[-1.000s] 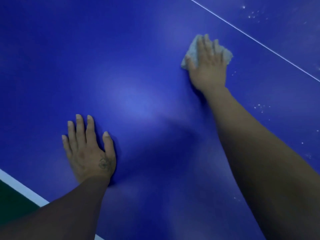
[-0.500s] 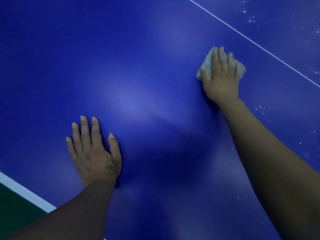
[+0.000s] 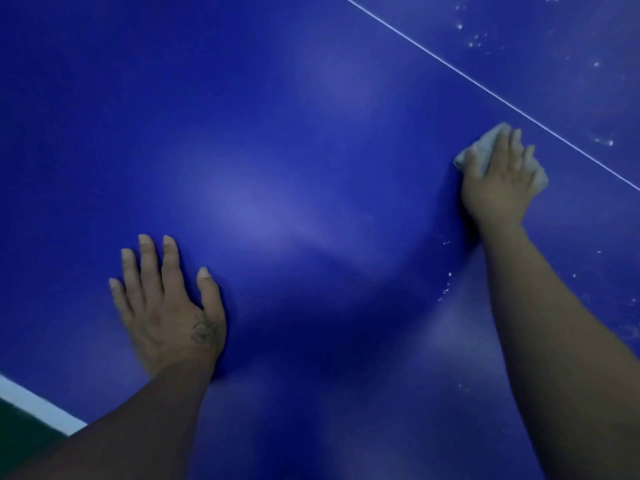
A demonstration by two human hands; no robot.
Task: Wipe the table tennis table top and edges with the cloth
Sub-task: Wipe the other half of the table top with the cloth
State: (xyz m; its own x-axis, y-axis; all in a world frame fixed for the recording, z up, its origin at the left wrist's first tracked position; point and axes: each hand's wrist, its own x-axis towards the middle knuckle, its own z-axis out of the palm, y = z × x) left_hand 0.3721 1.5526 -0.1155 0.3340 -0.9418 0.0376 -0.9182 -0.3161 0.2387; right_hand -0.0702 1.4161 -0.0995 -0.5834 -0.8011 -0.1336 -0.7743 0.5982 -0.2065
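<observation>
The left hand (image 3: 166,306) is lying flat, fingers spread and released, on the blue table top (image 3: 311,133) near its white edge band (image 3: 38,407). The right hand (image 3: 498,181) is pressing the cloth (image 3: 485,147) down with spread fingers, just beside the thin white line (image 3: 450,69). Bare blue is stretching wide between both hands. Over 1 second the cloth has been sliding right, toward that line.

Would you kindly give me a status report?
Left hand flat on table top. Right hand pressing cloth beside thin white line. White specks beyond it, unwiped.
</observation>
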